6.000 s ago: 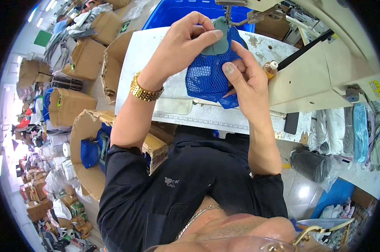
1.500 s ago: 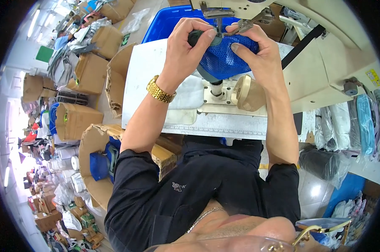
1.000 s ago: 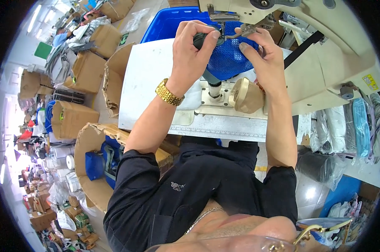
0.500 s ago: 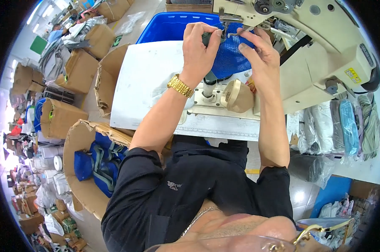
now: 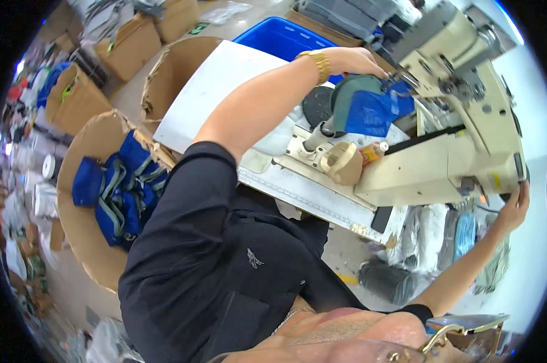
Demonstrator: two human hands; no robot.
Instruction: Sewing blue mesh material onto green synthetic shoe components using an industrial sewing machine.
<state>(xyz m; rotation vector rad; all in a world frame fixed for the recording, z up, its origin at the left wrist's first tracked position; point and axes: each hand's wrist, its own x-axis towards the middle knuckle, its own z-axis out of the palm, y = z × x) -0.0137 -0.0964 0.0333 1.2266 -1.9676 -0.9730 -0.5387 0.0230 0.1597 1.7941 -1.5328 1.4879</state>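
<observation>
Steadying blue mesh [image 5: 370, 113] at 1 o'clock with my left hand [image 5: 361, 62], likely to stop slip, right hand [image 5: 515, 207] by sewing machine [image 5: 428, 162] at 3 o'clock, both grips unclear.

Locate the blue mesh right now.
Head view, upper half, right of centre: the blue mesh is at the needle end of the sewing machine, just below the left hand and above the white-capped bottle.

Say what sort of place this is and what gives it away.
Probably a sewing workshop: a large sewing machine with a blue mesh piece by its head, a cardboard box of blue and grey-green pieces, and plastic-wrapped bundles.
</observation>
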